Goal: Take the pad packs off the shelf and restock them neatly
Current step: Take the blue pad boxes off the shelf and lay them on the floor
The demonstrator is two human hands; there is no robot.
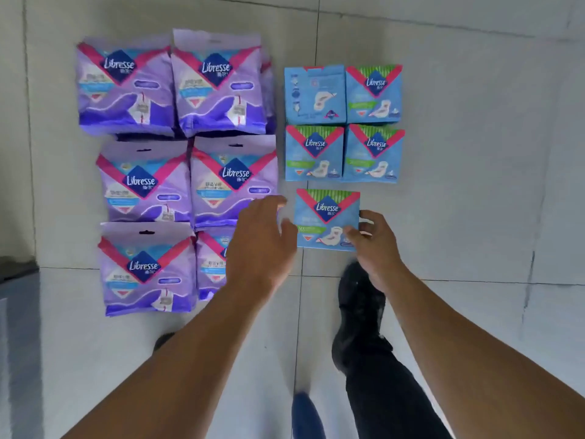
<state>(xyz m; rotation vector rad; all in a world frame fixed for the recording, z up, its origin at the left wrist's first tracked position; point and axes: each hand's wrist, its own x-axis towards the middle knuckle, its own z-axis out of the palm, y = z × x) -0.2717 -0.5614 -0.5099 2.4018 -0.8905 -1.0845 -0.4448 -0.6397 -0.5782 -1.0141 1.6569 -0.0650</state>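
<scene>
Several purple pad packs (pixel 144 185) lie in two columns on the tiled floor at the left. To their right, several small blue pad packs (pixel 343 122) lie in a two-by-two block. A fifth blue pad pack (pixel 326 213) lies just below that block. My right hand (pixel 373 245) pinches its lower right corner between thumb and fingers. My left hand (pixel 262 245) hovers with relaxed, spread fingers beside the pack's left edge, over the lower purple packs, holding nothing.
Pale floor tiles (pixel 474 185) stretch to the right. My black shoe and dark trouser leg (pixel 361 327) stand below the blue pack. A dark object (pixel 15 270) sits at the left edge. A blurred blue thing (pixel 305 413) shows at the bottom.
</scene>
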